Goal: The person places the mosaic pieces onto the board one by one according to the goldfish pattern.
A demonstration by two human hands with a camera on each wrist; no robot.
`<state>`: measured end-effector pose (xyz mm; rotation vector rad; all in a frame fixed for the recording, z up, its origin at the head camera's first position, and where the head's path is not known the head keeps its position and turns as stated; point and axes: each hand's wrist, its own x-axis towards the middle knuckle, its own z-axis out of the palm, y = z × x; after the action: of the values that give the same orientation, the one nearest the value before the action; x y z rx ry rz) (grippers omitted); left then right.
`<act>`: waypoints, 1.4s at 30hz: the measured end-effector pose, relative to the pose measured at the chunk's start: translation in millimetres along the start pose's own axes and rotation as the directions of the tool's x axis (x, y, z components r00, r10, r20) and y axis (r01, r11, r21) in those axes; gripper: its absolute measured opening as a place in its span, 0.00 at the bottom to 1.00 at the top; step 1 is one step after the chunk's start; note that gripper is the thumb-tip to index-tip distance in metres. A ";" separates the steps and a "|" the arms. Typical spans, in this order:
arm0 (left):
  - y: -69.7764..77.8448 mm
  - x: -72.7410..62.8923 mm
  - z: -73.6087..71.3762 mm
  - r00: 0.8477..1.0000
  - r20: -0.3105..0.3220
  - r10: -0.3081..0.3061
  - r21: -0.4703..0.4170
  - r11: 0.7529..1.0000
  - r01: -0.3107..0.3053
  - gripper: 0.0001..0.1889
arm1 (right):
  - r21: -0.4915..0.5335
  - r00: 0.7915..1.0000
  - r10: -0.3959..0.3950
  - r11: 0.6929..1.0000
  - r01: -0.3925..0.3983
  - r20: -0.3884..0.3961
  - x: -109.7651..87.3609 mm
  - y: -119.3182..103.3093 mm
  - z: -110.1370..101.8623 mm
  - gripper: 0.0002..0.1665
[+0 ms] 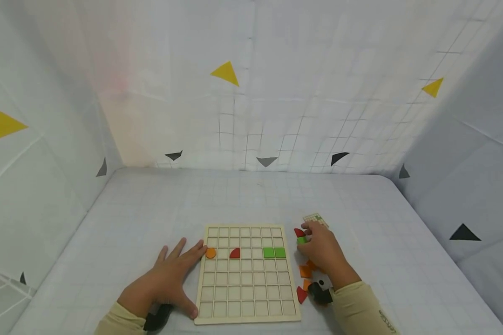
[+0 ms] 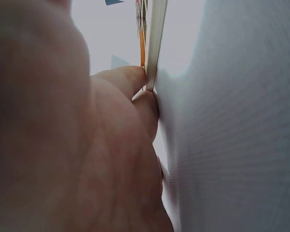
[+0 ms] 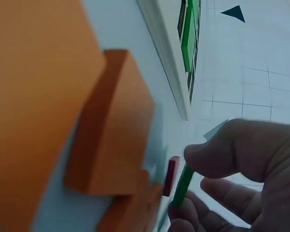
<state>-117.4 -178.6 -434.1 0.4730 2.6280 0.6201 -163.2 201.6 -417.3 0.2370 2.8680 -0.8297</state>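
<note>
A pale wooden grid board (image 1: pixel 246 292) lies on the table. In one row it carries an orange disc (image 1: pixel 211 253), a red quarter-circle (image 1: pixel 235 253) and two green squares (image 1: pixel 274 252). My left hand (image 1: pixel 166 278) is spread at the board's left side, fingertips and thumb touching its edge. To the right of the board, my right hand (image 1: pixel 323 250) pinches a green square piece (image 3: pixel 183 185) between thumb and fingers, close to the tabletop. Just beyond it is a red piece (image 1: pixel 299 232). The left wrist view shows mostly palm, with fingertips against the board's edge (image 2: pixel 156 46).
Orange pieces (image 1: pixel 305 271) and another red piece (image 1: pixel 302 294) lie along the board's right side, partly under my right wrist. A small card with a printed grid (image 1: pixel 316 218) lies behind the right hand. White cloth walls (image 1: pixel 251 116) stand around the table.
</note>
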 end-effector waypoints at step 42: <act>-0.8 1.0 2.0 1.000 0.015 -0.017 -0.019 1.000 0.017 0.77 | -0.071 0.852 -0.414 0.886 0.457 0.320 12.9 -63.8 22.4 0.19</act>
<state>-117.6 -178.2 -436.4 0.4478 2.6071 0.6329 -185.8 137.7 -405.5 -0.5376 2.7008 -0.6429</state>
